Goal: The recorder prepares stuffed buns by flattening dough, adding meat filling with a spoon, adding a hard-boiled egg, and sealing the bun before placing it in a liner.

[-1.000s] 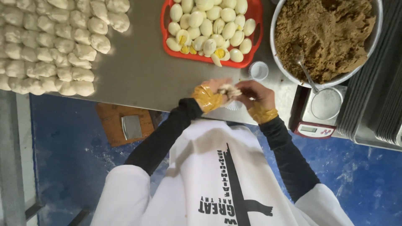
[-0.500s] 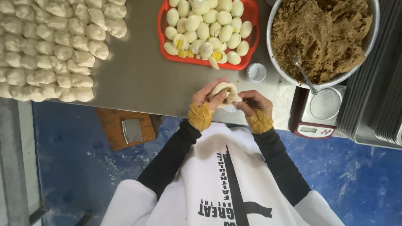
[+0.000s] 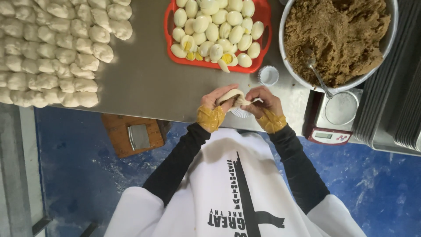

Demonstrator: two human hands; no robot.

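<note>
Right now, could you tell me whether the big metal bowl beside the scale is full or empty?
Full: the metal bowl is heaped nearly to its rim with brown crumbly filling, and a spoon stands in it.

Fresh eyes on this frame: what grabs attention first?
Centre frame, the left hand and right hand pinch a pale dough piece together above the steel table's near edge. Behind them sits a red tray of peeled eggs, some halved with yolk showing; to its right is a big metal bowl of brown filling. Rows of dough balls fill the table's left side.
</note>
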